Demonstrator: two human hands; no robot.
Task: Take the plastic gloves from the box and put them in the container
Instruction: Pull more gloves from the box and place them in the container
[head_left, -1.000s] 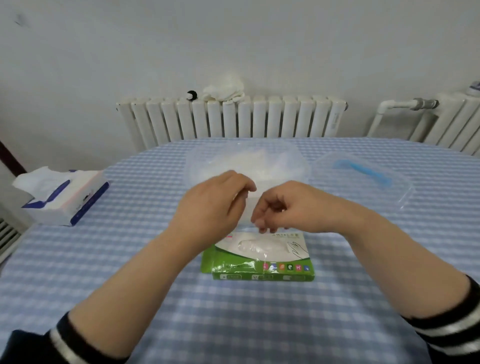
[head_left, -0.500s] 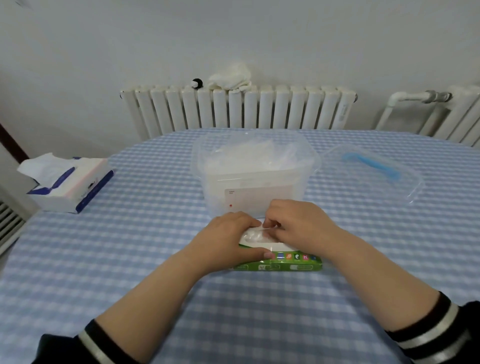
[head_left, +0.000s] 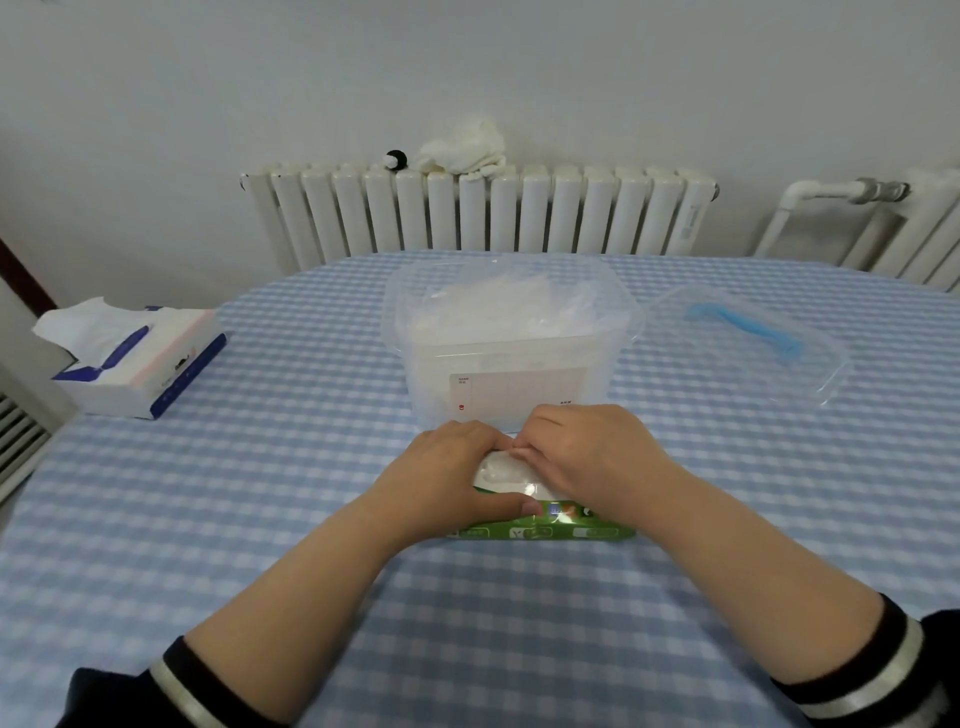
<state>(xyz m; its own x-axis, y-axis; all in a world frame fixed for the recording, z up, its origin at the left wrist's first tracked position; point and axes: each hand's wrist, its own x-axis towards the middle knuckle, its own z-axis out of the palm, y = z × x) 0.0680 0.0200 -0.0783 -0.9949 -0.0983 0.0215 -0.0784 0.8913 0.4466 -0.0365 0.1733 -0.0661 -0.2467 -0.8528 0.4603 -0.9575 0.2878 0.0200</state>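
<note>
Both hands on green glove box (head_left: 540, 531): left hand (head_left: 447, 480) gripping its near-left edge, thumb on top; right hand (head_left: 592, 457) fingers curled into opening, pinching crinkled plastic gloves (head_left: 501, 467). Box printing illegible, mostly hidden. Beyond, touching fingertips: clear rectangular container (head_left: 511, 332) holding filmy gloves, label unreadable. Clear lid (head_left: 748, 353), blue handle, at right.

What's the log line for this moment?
stage: pulling glove | left hand: holds pack | right hand: pinches glove | container: open, gloves inside | lid: right of it
</note>
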